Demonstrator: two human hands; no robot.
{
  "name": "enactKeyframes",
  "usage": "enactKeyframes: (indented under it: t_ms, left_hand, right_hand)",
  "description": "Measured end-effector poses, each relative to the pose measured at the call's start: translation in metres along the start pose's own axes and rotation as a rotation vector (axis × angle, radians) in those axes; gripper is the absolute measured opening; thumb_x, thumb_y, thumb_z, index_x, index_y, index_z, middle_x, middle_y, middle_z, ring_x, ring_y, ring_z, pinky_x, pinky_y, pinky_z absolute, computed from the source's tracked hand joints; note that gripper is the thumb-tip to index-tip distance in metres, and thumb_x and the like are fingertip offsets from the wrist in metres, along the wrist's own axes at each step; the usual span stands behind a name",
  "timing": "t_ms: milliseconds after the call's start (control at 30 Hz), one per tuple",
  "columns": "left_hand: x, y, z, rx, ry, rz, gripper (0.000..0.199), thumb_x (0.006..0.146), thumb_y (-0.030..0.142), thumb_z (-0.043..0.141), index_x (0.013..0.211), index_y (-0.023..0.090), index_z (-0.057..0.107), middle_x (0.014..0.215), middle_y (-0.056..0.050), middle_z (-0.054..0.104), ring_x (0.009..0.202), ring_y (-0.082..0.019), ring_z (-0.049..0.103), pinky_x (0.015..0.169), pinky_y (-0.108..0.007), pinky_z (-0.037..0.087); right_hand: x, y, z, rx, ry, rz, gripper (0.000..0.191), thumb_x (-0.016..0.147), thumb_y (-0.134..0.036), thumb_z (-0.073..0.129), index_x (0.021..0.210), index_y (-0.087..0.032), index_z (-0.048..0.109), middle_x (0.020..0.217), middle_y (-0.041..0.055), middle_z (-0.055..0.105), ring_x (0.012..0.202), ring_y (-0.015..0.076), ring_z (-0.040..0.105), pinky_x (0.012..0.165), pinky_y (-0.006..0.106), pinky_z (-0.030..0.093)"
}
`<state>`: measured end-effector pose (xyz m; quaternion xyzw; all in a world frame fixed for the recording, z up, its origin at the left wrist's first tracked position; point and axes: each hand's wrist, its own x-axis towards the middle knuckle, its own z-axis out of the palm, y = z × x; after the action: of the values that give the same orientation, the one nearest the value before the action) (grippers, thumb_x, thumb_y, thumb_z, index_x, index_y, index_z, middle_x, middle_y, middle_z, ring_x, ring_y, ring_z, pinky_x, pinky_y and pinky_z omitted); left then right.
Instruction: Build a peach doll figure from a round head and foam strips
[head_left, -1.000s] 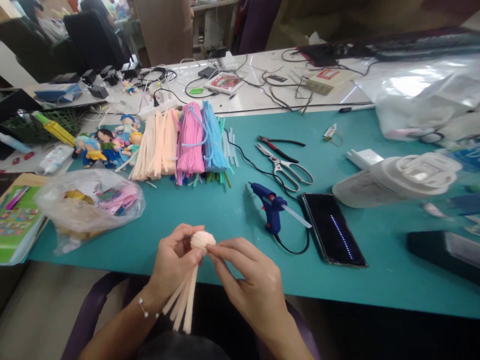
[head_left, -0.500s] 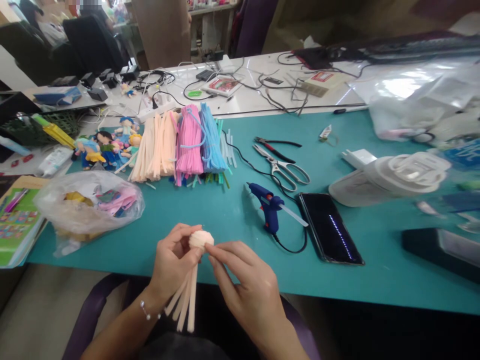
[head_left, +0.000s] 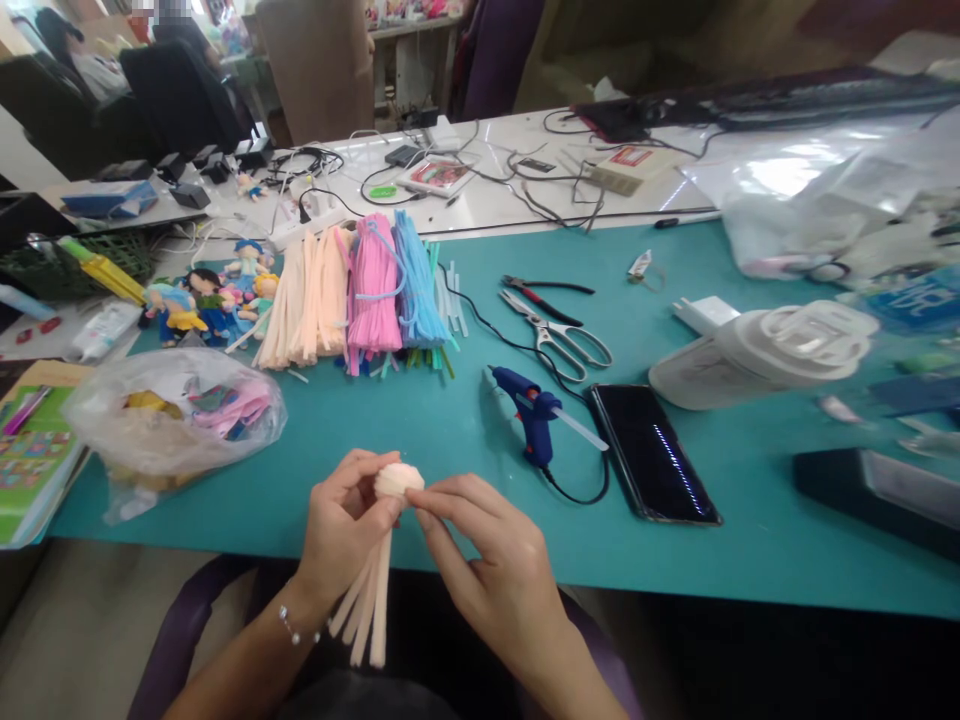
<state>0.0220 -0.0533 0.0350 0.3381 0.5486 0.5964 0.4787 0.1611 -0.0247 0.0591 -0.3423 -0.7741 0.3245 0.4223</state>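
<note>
Peach rounded knob [head_left: 400,480] trails slim strips [head_left: 367,610]; left hand [head_left: 341,515] pinches it, right hand [head_left: 491,545] touches it, pinch unclear.

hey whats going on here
A person's left hand holds a peach ball with pipe-cleaner stems hanging below it, while the right hand touches its side. A blue glue gun is on the teal mat to their right, with scissors and pliers farther back. Bundled pipe cleaners lie ahead.

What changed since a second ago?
Only the view shifted slightly: the blue plastic glue gun and black rectangular phone appear farther left. Nothing was grasped or released: the left hand still holds the round-topped peach fuzzy-stem piece, the right hand at its edge.
</note>
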Motion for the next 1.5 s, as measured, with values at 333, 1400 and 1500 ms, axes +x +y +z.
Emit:
enactKeyframes:
  t_ms: [333,1400,1500]
  left_hand:
    - [0.0017,-0.0002,-0.0005,0.006,0.004,0.010,0.029,0.063,0.009,0.063,0.089,0.017,0.072,0.082,-0.002,0.058,0.063,-0.010,0.055,0.051,-0.020,0.048]
    - [0.0008,-0.0020,-0.0010,0.033,0.002,0.019,0.029,0.063,0.009,0.062,0.089,0.017,0.072,0.082,-0.003,0.059,0.066,-0.011,0.055,0.051,-0.020,0.047]
    - [0.0005,-0.0019,-0.0013,0.035,0.001,0.018,0.028,0.064,0.010,0.062,0.090,0.017,0.072,0.083,-0.004,0.059,0.067,-0.012,0.055,0.051,-0.020,0.047]
  right_hand:
    - [0.0030,0.0016,-0.0005,0.017,-0.020,-0.020,0.022,0.084,-0.005,0.051,0.093,-0.020,0.065,0.079,0.0030,0.064,0.072,0.0140,0.060,0.065,0.026,0.050]
    - [0.0038,0.0013,-0.0031,0.025,-0.053,-0.028,0.020,0.085,-0.007,0.050,0.091,-0.020,0.064,0.076,0.0023,0.062,0.070,0.0140,0.058,0.063,0.025,0.048]
    - [0.0041,0.0005,-0.0032,0.020,-0.056,-0.031,0.019,0.085,-0.007,0.050,0.090,-0.020,0.064,0.076,0.0024,0.062,0.070,0.0140,0.057,0.062,0.025,0.047]
